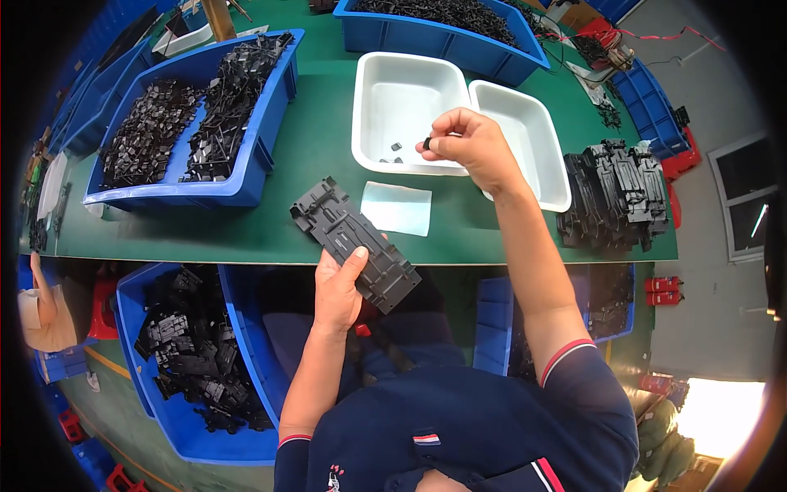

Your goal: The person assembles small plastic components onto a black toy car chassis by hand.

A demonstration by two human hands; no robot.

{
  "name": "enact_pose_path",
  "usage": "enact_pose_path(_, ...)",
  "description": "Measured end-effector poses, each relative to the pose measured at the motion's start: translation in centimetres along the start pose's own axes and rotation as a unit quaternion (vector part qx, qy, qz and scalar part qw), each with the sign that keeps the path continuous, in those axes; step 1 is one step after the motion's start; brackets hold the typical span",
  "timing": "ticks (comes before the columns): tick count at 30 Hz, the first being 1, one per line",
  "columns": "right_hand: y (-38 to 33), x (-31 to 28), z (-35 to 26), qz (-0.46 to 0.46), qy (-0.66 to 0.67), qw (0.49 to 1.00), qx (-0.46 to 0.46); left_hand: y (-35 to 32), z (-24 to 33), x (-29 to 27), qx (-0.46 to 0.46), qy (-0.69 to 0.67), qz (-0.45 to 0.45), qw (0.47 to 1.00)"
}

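Note:
My left hand point(338, 287) grips a long black moulded plastic chassis plate point(358, 250), tilted over the table's front edge with its ribbed face up. Its far end points up and to the left. Above the near rim of a white plastic tray point(366, 107), my right hand point(474, 148) pinches a small black piece point(427, 143) between thumb and fingertips. The piece is too small for me to tell its exact kind. A few small dark parts point(397, 147) lie on the bottom of that tray. On the table between my hands rests a pale sheet point(397, 208).
A second white tray point(557, 176) stands to the right, beside stacked black chassis plates point(615, 193). At the left, a blue bin point(275, 107) holds many small black parts; another blue bin point(438, 37) stands at the back. Below the green table point(328, 148), a blue bin point(250, 361) contains black plastic pieces.

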State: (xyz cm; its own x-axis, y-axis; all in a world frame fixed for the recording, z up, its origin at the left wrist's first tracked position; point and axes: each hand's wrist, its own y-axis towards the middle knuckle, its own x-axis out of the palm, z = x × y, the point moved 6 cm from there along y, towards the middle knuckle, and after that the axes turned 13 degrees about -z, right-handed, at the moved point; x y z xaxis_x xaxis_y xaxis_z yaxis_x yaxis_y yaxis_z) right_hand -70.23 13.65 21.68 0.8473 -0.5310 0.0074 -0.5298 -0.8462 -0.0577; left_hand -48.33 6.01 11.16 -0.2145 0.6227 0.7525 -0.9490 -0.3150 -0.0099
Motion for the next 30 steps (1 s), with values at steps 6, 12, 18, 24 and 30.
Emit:
enact_pose_path(6,-4.7,1.6,1.2,0.012,0.105,0.994,-0.041,-0.2,0.4,0.4,0.0,0.016,0.016,1.0)
enact_pose_path(12,-7.4,2.7,3.0,0.057,0.138,0.989,0.01,-0.2,0.5,0.4,-0.004,0.036,0.021,0.999)
enact_pose_path(18,-8.8,2.7,4.7,0.078,0.084,0.992,0.043,0.0,0.1,0.0,0.004,0.032,0.02,0.999)
enact_pose_path(24,-9.3,2.5,5.9,0.128,0.031,0.99,0.048,0.0,0.1,-0.1,-0.001,0.022,0.015,1.0)
enact_pose_path(30,-9.0,2.6,6.7,0.119,0.001,0.992,0.032,-0.1,0.1,-0.3,-0.002,0.008,0.019,1.0)
